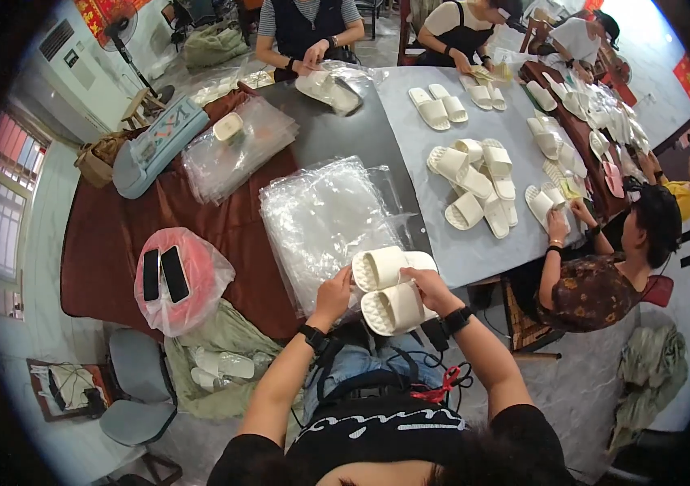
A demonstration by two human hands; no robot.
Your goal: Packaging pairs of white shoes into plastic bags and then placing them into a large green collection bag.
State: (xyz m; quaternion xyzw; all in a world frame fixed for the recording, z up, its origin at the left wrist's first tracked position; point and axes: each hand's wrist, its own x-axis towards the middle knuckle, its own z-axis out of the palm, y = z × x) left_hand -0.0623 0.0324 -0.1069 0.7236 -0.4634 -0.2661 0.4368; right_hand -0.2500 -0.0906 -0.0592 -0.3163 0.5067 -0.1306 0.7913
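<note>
A pair of cream slide slippers (393, 306) is held side by side in front of me, above the near edge of the table. My right hand (432, 292) is closed on their right side, thumb on top near the straps. At their left edge, my left hand (333, 295) grips the pair, its fingers partly hidden underneath. Just beyond the slippers lies a stack of clear plastic bags (320, 211), which reaches under my left hand.
More cream slippers (468, 174) lie on the grey table to the right. Further left are a pink bag-wrapped bundle with two phones (174, 274), more clear bags (260, 138) and a blue-grey case (158, 150). Several co-workers sit around the table; one handles a bagged slipper (333, 93).
</note>
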